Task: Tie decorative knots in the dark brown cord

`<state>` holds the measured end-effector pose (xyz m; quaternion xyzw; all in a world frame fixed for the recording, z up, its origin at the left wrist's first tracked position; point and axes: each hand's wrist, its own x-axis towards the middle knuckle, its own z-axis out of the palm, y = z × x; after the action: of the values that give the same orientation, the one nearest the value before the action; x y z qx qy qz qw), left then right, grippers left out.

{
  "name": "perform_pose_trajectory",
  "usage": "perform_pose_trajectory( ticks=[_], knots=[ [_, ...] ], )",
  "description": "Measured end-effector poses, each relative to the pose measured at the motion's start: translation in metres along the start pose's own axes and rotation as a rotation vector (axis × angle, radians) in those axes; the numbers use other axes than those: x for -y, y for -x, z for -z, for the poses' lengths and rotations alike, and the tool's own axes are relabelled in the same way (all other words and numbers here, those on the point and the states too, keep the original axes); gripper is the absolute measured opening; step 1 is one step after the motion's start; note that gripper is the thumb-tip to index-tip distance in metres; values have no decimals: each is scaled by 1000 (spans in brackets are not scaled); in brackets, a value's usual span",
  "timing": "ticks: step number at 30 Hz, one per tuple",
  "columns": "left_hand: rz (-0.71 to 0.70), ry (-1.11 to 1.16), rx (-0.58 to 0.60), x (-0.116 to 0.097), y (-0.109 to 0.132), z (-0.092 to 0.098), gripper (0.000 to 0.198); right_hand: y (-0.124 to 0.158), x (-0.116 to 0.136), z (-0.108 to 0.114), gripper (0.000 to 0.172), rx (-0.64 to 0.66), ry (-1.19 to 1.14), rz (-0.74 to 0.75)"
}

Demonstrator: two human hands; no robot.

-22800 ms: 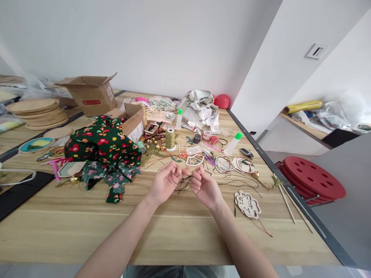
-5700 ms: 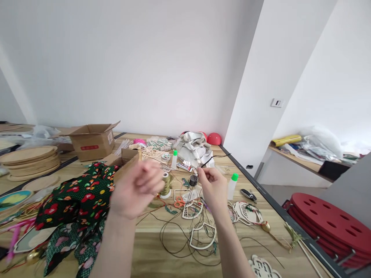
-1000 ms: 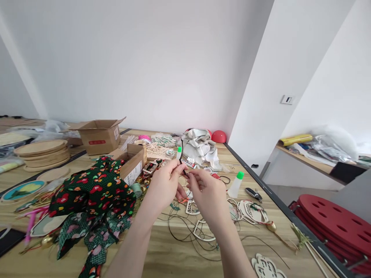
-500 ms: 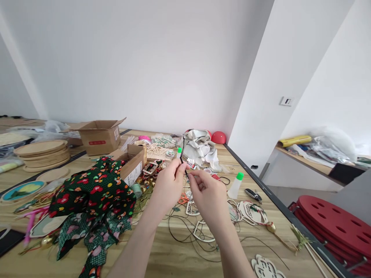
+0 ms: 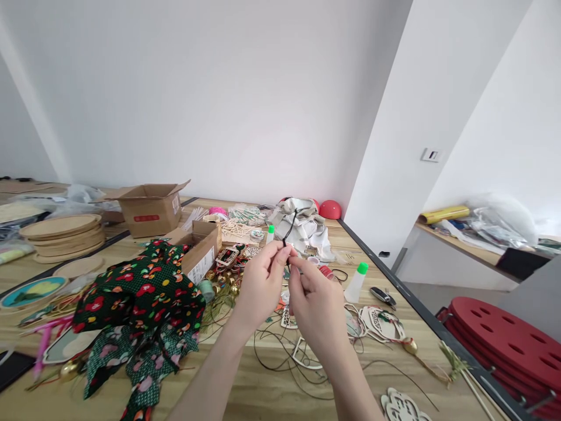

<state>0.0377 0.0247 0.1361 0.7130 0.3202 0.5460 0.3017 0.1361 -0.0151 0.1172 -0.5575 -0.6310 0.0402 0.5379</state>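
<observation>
White wall [image 5: 219, 99] at back; wooden table [image 5: 272, 403] before it, strewn with craft goods.

Head view, sole entry. Black cord [image 5: 288, 228], one, held in the air above the middle of the table. Left hand [image 5: 262, 283]: grip pinched on the cord, thumb against forefinger. Right hand [image 5: 319, 299]: grip bunched, fingertips closed on the cord just below the left's.

Risks, by judgement: small bearing surface, so the cord could slip if either pinch slackens; uneven pull could twist it or loosen any knot. Loose thin cords [image 5: 278, 369] lie looped beneath the hands and around a fan-shaped wooden frame [image 5: 307, 366]; a trailing end, should there be one, could snag there.

Appearance: dark, slender, stiff enough to stand; free end upright, leaning right against pale crumpled cloth [image 5: 318, 238]. Thicker just above the left fingertips, possibly knotted. Lower part mostly hidden by fingers; link to the loops below cannot be told.
</observation>
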Motion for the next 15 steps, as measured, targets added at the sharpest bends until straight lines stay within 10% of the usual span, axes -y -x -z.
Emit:
perform_pose_trajectory(
  ticks=[7, 15],
  knots=[
    [30, 12, 18, -3, 3, -1, 25, 1, 6, 5, 29, 18, -94, -58],
    [57, -70, 160, 2, -2, 2, 32, -13, -2, 27, 32, 434, -604, -437]
  ],
)
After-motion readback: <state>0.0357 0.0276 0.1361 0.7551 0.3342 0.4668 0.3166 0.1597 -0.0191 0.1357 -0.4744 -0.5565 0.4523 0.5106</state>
